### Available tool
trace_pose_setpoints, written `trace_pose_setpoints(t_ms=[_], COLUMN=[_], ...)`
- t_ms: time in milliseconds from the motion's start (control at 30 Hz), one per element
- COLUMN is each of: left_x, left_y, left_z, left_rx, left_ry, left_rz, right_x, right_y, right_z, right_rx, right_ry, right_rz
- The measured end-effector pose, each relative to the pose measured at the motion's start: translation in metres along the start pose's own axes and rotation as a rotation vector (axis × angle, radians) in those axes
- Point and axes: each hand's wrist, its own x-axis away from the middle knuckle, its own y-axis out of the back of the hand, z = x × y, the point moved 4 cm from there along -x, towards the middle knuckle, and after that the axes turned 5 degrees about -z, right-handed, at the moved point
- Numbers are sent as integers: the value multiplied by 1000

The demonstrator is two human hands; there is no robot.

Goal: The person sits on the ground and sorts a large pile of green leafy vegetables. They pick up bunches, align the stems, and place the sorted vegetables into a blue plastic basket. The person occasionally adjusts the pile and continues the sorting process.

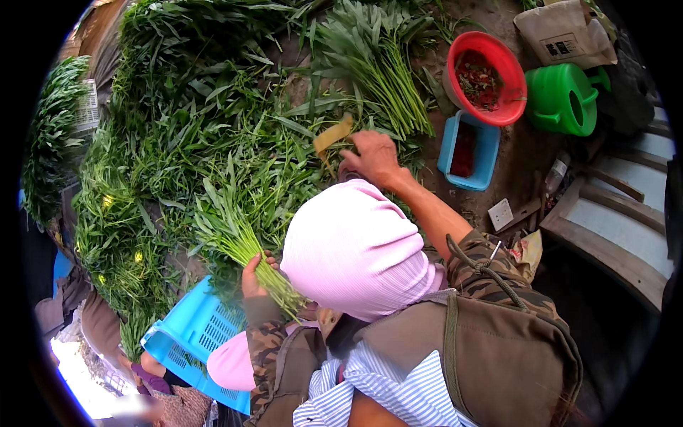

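My left hand point(255, 275) is closed around the cut stems of a bunch of long-leaved greens point(240, 224), like water spinach. Its leaves point away from me over the heap. My right hand point(376, 157) reaches over the loose greens point(256, 144), fingers bent, just beside a yellow-brown strip point(333, 136). Whether the fingers grip the strip I cannot tell. Between my arms, pink ribbed cloth point(352, 251) covers a rounded shape and hides part of the heap. Just beyond the right hand lies a larger bunch with its stems aligned point(395, 80).
To the right stand a red bowl point(512, 109) with scraps inside, a blue tub point(483, 179), a green watering can point(560, 101) and a wooden frame point(597, 235). A blue slotted crate point(187, 325) is at lower left, near another person's arm point(155, 368).
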Motion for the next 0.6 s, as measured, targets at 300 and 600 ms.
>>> trace_pose_setpoints(t_ms=[300,600], left_x=[-2,-4], left_y=[-1,1], left_z=[6,7], left_rx=[-46,-31], left_ry=[-27,6], left_rz=[16,-27], right_x=[-65,-71], right_y=[32,2], right_z=[-133,-120], right_rx=[186,233], right_ry=[-607,-614], right_rz=[-109,-25])
